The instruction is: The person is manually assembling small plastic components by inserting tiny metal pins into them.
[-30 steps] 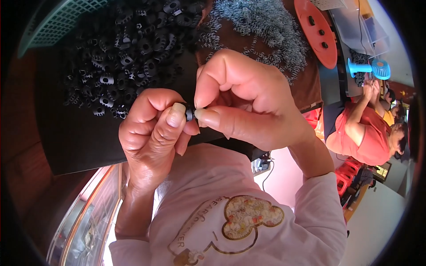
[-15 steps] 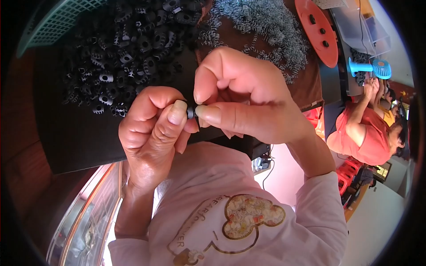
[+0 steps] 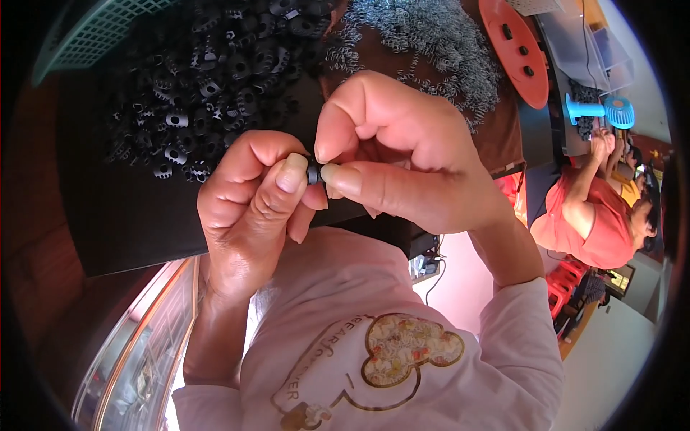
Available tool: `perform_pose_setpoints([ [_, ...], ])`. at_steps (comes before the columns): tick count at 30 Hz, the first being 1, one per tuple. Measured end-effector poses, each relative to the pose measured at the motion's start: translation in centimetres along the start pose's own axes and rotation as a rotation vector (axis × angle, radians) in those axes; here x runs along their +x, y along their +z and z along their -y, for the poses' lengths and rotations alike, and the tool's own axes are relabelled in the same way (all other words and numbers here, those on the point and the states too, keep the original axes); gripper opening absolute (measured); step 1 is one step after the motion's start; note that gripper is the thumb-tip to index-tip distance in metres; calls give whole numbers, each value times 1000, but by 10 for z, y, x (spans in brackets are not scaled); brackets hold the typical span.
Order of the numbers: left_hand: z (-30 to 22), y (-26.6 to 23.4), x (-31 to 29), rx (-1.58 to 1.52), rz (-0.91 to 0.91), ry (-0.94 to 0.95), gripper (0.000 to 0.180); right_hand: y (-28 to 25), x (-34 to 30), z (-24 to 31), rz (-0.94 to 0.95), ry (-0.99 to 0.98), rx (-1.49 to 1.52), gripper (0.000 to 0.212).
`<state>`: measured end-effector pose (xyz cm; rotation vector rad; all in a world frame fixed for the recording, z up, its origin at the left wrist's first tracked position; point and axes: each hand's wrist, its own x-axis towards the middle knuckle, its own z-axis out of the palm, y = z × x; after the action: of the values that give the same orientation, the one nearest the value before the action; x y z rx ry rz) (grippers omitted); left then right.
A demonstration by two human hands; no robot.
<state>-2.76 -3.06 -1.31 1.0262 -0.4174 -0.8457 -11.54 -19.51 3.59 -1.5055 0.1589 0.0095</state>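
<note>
A small black hair claw clip (image 3: pixel 313 172) is pinched between the thumb and curled forefinger of my left hand (image 3: pixel 251 197). Most of it is hidden by the fingers. My right hand (image 3: pixel 410 158) meets it from the right, thumb tip pressed against its edge and the other fingers curled in. Whether a spring sits in the clip, I cannot make out. Beyond my left hand lies a big heap of black claw clip halves (image 3: pixel 208 90) with toothed edges. Behind my right hand spreads a pile of small silvery wire springs (image 3: pixel 424 43).
The springs lie on a brown cloth (image 3: pixel 496 144) over the dark table (image 3: pixel 129 237). A red oval tray (image 3: pixel 514 54) with a few black pieces stands at the far right, near a blue hand fan (image 3: pixel 596 110). A green basket (image 3: pixel 108 36) is far left. Another person (image 3: pixel 582 208) sits at right.
Both hands have shifted very slightly to the right with the clip between them. Their grip looks much the same.
</note>
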Motion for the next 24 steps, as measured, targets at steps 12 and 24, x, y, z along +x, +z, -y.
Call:
perform_pose_setpoints([
  [12,-5,-2,1,-87,24,-42,21,-7,2,-6,2,-216,-76,13],
  [24,-4,-1,-1,-37,55,-68,16,-13,-5,-13,-17,-272,-254,8],
])
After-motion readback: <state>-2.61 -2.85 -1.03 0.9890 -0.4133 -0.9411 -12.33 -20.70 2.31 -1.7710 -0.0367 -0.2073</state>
